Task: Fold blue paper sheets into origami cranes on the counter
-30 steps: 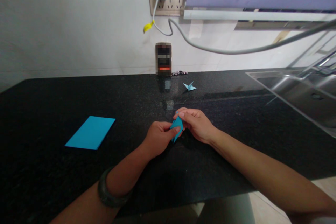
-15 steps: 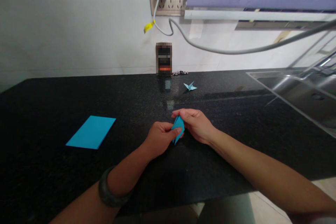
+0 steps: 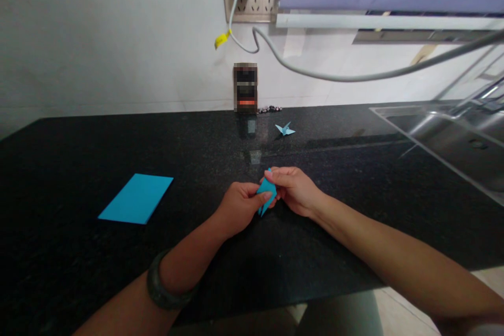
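Note:
A small blue piece of folded paper (image 3: 266, 189) is held just over the dark counter, its long points up and down. My left hand (image 3: 244, 205) pinches its lower left side, thumb lying across the front. My right hand (image 3: 293, 186) is closed on its upper right edge, with the thumb near the top tip. Some right fingers are hidden behind the paper. Beyond the hands, a pale blue folded paper crane (image 3: 285, 129) rests on the counter. Off to the left lies a flat stack of blue paper (image 3: 137, 199).
The black speckled counter (image 3: 197, 152) meets a white wall. An upright phone-like object (image 3: 245, 87), blurred out, leans there beside a beaded strand (image 3: 270, 109). A steel sink (image 3: 464, 142) is at the right. A grey cable (image 3: 338, 77) hangs from a wall socket (image 3: 252, 0).
My right thumb and fingers have shifted slightly down and closed in around the paper's top tip. The left hand keeps its pinch in the same spot.

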Demonstrator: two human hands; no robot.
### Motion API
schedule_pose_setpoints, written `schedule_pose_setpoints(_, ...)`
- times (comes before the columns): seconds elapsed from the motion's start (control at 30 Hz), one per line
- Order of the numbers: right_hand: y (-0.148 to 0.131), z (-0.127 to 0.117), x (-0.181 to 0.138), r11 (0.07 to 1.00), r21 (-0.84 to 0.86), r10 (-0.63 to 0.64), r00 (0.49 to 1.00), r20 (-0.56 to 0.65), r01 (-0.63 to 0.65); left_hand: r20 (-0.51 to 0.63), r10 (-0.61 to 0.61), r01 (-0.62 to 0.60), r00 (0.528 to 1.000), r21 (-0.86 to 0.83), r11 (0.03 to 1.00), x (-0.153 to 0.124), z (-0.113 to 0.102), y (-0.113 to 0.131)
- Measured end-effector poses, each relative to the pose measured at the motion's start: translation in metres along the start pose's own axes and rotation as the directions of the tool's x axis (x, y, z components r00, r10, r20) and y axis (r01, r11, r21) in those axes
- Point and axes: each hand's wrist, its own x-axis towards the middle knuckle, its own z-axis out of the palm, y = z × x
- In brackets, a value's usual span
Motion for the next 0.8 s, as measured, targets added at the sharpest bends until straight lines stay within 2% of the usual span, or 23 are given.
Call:
schedule_pose_setpoints(0.1, 0.0, -0.001, 0.0, 0.988, -0.097, -0.127, 0.991, -0.047, 0.122, -0.011, 0.035, -0.035, 0.999, 0.007, 0.999, 0.001, 0.0, 0.0)
schedule_pose_setpoints(0.2, 0.001, -0.001, 0.0, 0.924, -0.271, -0.295, 0.954, -0.054, 0.27, -0.156, 0.088, -0.081, 0.984, 0.053, 0.995, 0.0, -0.001, 0.004)
schedule_pose_setpoints(0.27, 0.002, 0.0, -0.001, 0.889, -0.348, -0.342, 0.938, -0.066, 0.299, -0.23, 0.111, -0.094, 0.967, 0.084, 0.992, -0.001, -0.001, 0.006)
schedule_pose_setpoints(0.4, 0.003, 0.001, 0.0, 0.924, -0.297, -0.285, 0.952, -0.113, 0.241, -0.255, 0.126, -0.099, 0.959, 0.116, 0.988, -0.001, 0.0, 0.009)
schedule_pose_setpoints(0.5, 0.003, 0.0, 0.001, 0.931, -0.288, -0.268, 0.956, -0.122, 0.224, -0.213, 0.09, -0.081, 0.973, 0.052, 0.995, 0.0, 0.001, 0.009)
schedule_pose_setpoints(0.63, -0.002, -0.001, -0.002, 0.79, -0.492, -0.444, 0.894, -0.051, 0.365, -0.138, 0.041, -0.046, 0.99, -0.033, 0.998, -0.001, 0.001, 0.009)
schedule_pose_setpoints(0.7, -0.004, 0.0, -0.004, 0.749, -0.53, -0.472, 0.881, -0.005, 0.398, -0.135, 0.031, -0.037, 0.99, -0.04, 0.999, -0.001, 0.0, 0.011)
schedule_pose_setpoints(0.8, -0.004, 0.003, -0.005, 0.832, -0.448, -0.369, 0.929, -0.009, 0.326, -0.188, 0.016, -0.033, 0.982, -0.083, 0.996, -0.002, -0.002, 0.011)
